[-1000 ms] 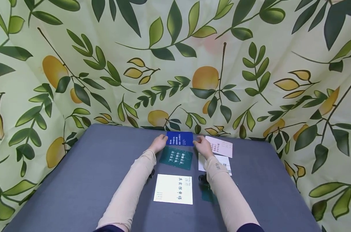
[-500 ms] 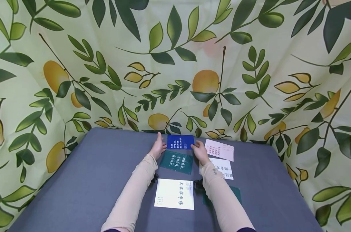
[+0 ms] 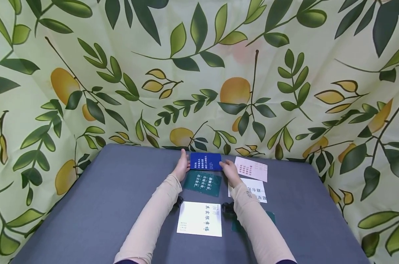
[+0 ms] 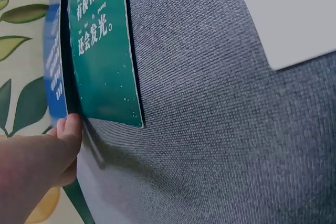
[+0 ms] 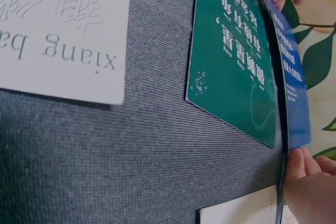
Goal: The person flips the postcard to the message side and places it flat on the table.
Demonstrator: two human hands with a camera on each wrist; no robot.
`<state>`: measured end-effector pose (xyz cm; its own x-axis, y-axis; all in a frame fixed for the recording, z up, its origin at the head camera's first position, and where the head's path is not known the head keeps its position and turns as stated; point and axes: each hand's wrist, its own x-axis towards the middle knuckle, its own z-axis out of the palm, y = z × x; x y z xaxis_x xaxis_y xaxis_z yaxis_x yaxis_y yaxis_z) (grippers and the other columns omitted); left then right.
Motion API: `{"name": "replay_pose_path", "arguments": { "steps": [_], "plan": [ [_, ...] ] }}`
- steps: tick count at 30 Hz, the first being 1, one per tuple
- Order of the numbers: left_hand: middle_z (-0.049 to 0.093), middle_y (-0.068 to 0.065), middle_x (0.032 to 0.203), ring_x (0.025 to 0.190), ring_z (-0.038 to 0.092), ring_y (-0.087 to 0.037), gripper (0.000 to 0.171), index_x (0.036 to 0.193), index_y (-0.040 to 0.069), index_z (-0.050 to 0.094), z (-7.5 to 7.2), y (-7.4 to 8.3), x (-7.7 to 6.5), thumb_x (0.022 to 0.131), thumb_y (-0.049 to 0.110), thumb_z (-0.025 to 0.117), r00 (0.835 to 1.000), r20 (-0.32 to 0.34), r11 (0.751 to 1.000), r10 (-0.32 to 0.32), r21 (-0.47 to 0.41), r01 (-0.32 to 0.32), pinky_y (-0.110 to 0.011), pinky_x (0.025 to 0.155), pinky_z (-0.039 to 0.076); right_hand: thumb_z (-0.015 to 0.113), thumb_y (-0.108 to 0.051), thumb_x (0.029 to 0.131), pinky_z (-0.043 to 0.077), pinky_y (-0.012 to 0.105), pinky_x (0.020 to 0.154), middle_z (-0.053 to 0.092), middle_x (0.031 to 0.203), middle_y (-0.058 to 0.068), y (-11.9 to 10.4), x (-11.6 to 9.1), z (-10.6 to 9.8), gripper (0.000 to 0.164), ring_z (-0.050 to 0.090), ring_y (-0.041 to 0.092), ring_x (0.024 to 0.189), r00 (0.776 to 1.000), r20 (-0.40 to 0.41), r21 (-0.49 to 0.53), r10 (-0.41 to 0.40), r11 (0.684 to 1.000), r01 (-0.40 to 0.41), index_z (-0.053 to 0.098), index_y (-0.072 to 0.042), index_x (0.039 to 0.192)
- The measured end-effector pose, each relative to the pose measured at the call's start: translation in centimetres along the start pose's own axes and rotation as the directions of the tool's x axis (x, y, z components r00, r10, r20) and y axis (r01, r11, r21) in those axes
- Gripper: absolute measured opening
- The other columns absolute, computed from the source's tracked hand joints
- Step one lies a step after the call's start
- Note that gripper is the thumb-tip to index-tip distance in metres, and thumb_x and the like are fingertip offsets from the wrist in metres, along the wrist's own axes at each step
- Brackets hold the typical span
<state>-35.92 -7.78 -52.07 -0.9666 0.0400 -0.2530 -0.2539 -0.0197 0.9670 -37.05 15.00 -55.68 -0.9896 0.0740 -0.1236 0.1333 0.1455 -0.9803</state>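
A blue card with white writing is at the far edge of the table, between my two hands. My left hand holds its left end, thumb at the near corner in the left wrist view. My right hand pinches the right end between thumb and fingers. Both wrist views show the blue card leaning up, a dark gap between it and the green card. That green card lies flat just in front, white writing on it.
A white square card lies nearer, between the forearms. To the right are a pink card and another white card, partly behind my right hand. My right sleeve covers much of a dark green card. A leaf-patterned cloth hangs behind the table.
The left hand has shifted its hold on the blue card, its fingers now pointing further up along the left end. The blue card's face is tipped up slightly. The right hand stays at its end.
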Motion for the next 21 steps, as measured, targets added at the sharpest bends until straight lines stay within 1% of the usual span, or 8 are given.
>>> {"name": "replay_pose_path", "arguments": {
  "steps": [2,3,4,5,9,11,18,21],
  "plan": [
    [0.038,-0.023,0.144,0.123,0.041,-0.032,0.084,0.149,0.007,0.019,0.8,2.8,-3.3,0.092,0.067,0.005,1.0,-0.006,1.0,-0.005,0.012,0.005,-0.043,0.109,0.033,0.064,-0.045,0.084,0.047,0.029,0.092,0.046,0.135,0.02,2.6,2.5,-0.4,0.081,0.057,0.019,0.106,0.999,0.003,0.033,-0.051,0.998,0.051,0.034,0.005,0.139],
    [0.035,-0.024,0.145,0.125,0.039,-0.033,0.081,0.149,0.005,0.017,1.0,4.1,-4.9,0.093,0.063,0.005,1.0,-0.002,1.0,0.0,0.014,0.0,-0.043,0.11,0.031,0.063,-0.045,0.084,0.047,0.029,0.091,0.047,0.135,0.02,1.7,1.8,-0.4,0.08,0.057,0.019,0.105,0.998,0.002,0.046,-0.056,0.997,0.055,0.033,0.005,0.14],
    [0.034,-0.025,0.145,0.125,0.038,-0.033,0.08,0.149,0.004,0.015,1.1,4.8,-5.6,0.094,0.061,0.005,1.0,0.002,1.0,0.009,0.013,-0.009,-0.044,0.111,0.03,0.064,-0.045,0.083,0.047,0.026,0.086,0.048,0.133,0.02,1.4,1.6,-0.3,0.081,0.057,0.015,0.099,0.999,-0.02,0.043,-0.037,0.998,0.038,0.034,0.005,0.139],
    [0.029,-0.024,0.149,0.131,0.033,-0.036,0.076,0.149,0.002,0.012,1.5,5.8,-6.6,0.097,0.057,0.003,1.0,-0.012,1.0,-0.014,0.012,0.014,-0.048,0.114,0.023,0.063,-0.041,0.085,0.047,0.029,0.091,0.046,0.135,0.02,-0.3,0.2,-0.2,0.077,0.056,0.018,0.103,1.0,-0.021,0.052,-0.017,0.999,0.018,0.033,0.005,0.14],
    [0.027,-0.021,0.151,0.135,0.03,-0.034,0.074,0.149,0.003,0.012,1.5,6.0,-6.5,0.097,0.056,0.006,1.0,-0.014,1.0,0.0,0.008,0.0,-0.048,0.115,0.021,0.047,-0.019,0.095,0.034,0.043,0.109,0.031,0.147,0.025,-8.1,-6.7,0.5,0.06,0.042,0.035,0.127,0.998,-0.011,0.053,0.056,0.997,-0.056,0.024,0.007,0.143],
    [0.025,-0.02,0.152,0.138,0.027,-0.034,0.076,0.149,0.004,0.013,1.6,5.7,-6.0,0.096,0.058,0.007,1.0,-0.02,1.0,0.01,0.017,-0.009,-0.048,0.115,0.02,0.044,-0.02,0.097,0.03,0.046,0.112,0.028,0.149,0.025,-8.4,-6.7,0.6,0.057,0.035,0.037,0.134,0.999,0.0,0.036,0.047,0.998,-0.047,0.024,0.006,0.144],
    [0.024,-0.016,0.153,0.142,0.024,-0.032,0.076,0.149,0.007,0.02,2.1,5.7,-6.5,0.096,0.06,0.008,0.999,-0.047,0.994,0.018,0.109,-0.013,-0.045,0.118,0.014,0.042,-0.044,0.097,0.031,0.044,0.111,0.037,0.144,0.018,-8.6,-7.1,1.0,0.063,0.038,0.031,0.131,0.999,-0.018,0.063,0.048,0.997,-0.047,0.031,-0.002,0.143],
    [0.029,-0.018,0.151,0.14,0.028,-0.033,0.074,0.147,0.004,0.025,2.1,5.4,-6.6,0.097,0.057,0.011,0.995,-0.082,0.981,0.064,0.186,-0.048,-0.045,0.117,0.018,0.04,-0.055,0.094,0.03,0.044,0.112,0.039,0.141,0.019,-8.2,-7.4,1.1,0.071,0.038,0.031,0.129,0.998,-0.022,0.078,0.057,0.995,-0.055,0.032,-0.003,0.142]
  ]
}}
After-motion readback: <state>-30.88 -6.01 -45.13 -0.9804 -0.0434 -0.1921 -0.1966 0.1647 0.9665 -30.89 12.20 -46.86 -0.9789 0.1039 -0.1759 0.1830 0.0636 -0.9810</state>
